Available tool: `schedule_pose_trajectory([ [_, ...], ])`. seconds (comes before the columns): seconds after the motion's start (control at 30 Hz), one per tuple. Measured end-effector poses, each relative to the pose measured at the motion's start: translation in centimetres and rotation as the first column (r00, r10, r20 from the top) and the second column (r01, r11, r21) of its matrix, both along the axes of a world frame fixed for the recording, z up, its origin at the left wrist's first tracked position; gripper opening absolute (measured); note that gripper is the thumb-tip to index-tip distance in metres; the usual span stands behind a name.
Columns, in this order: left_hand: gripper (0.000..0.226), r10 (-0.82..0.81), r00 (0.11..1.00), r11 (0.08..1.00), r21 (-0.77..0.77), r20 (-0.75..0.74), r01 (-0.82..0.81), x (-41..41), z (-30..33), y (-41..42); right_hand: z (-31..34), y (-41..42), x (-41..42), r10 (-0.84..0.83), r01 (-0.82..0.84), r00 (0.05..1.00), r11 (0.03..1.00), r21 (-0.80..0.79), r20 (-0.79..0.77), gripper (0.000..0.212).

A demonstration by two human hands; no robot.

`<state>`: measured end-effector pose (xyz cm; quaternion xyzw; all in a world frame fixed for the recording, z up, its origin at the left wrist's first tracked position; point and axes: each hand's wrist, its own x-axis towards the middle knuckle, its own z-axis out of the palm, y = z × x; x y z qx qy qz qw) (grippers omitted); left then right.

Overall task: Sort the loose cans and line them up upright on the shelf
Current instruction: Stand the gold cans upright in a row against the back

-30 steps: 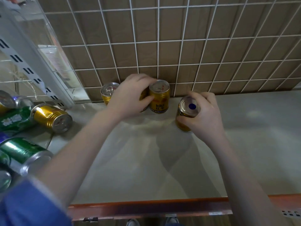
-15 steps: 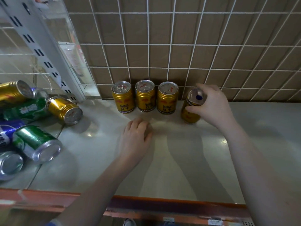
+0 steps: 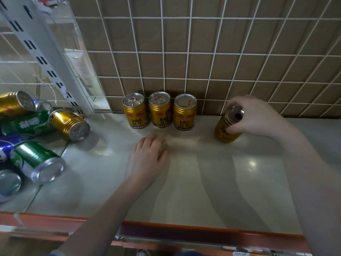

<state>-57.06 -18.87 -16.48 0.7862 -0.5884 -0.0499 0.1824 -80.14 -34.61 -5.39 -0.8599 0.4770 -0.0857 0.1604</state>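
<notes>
Three gold cans stand upright in a row against the back grid: left [image 3: 135, 110], middle [image 3: 159, 109], right [image 3: 184, 112]. My right hand [image 3: 252, 117] grips a fourth gold can [image 3: 224, 131] around its top; this one stands a gap to the right of the row. My left hand [image 3: 148, 156] rests on the pale shelf [image 3: 203, 182] in front of the row, fingers relaxed, holding nothing. Loose cans lie on their sides at the left: a gold one [image 3: 71, 124], a green one [image 3: 37, 161], another gold one [image 3: 15, 102], and blue ones.
A white wire grid [image 3: 212, 52] over a brown wall backs the shelf. A white slotted upright [image 3: 44, 58] and a clear divider [image 3: 81, 67] stand at the left. The shelf's orange front edge [image 3: 184, 228] runs along the bottom.
My left hand let go of the row and drew back onto the shelf. My right hand carried its can to the right and set it near the back.
</notes>
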Motion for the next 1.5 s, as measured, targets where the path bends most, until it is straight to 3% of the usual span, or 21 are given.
schedule_pose_trajectory([
  [0.23,0.036,0.015,1.000,1.000,0.009,0.012,-0.015,-0.2,0.2,-0.1,-0.8,0.7,-2.3,-0.097,0.099,0.965,0.995,0.005,0.243,0.059],
  [0.37,0.037,0.016,1.000,1.000,0.023,0.018,-0.016,-0.3,0.3,-0.1,-1.7,1.1,-2.3,-0.124,0.112,0.944,0.992,0.056,0.307,0.059],
  [0.6,0.037,0.011,1.000,0.999,0.036,0.016,-0.012,-0.3,0.3,-0.1,-3.6,1.2,-2.6,-0.204,0.159,0.931,0.973,0.168,0.302,0.066],
  [0.83,0.037,0.007,1.000,1.000,0.027,0.017,-0.008,-0.2,0.2,-0.1,-5.0,1.1,-3.2,-0.138,0.102,0.983,0.960,0.262,0.123,0.091],
  [1.2,0.036,0.007,1.000,1.000,0.016,0.005,-0.007,-0.1,0.1,-0.1,-3.0,0.2,-2.4,-0.010,-0.029,0.996,0.915,0.402,0.093,0.084],
  [1.43,0.035,0.010,1.000,1.000,0.010,0.009,-0.010,-0.1,0.0,-0.2,-0.5,-1.3,-0.5,0.003,-0.030,0.987,0.987,0.160,0.163,0.075],
  [1.5,0.037,0.010,1.000,1.000,0.015,0.015,-0.010,0.0,-0.1,-0.1,0.1,-1.9,0.7,0.049,-0.057,0.991,0.996,0.065,0.123,0.073],
])
